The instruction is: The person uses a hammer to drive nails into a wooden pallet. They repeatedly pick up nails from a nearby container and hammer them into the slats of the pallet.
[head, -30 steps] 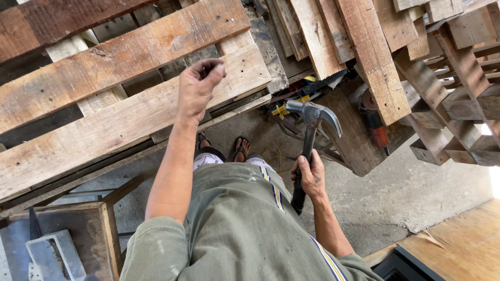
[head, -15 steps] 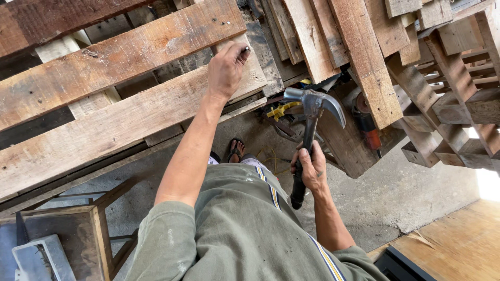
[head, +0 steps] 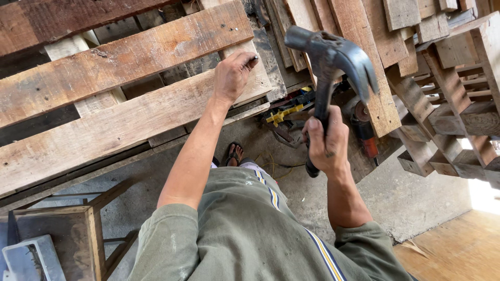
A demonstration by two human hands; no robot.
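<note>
Overhead, one hammer (head: 333,62), two hands: left hand (head: 232,78), right hand (head: 325,143)

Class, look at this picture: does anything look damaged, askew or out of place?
The pallet boards are worn, stained and chipped at the ends. Planks behind the raised hammer lean in an untidy heap. Power tools lie on the floor beneath them.

Claw hammer (head: 333,57): dark steel head raised, handle upright; weathered pallet (head: 130,109) alongside.
</note>
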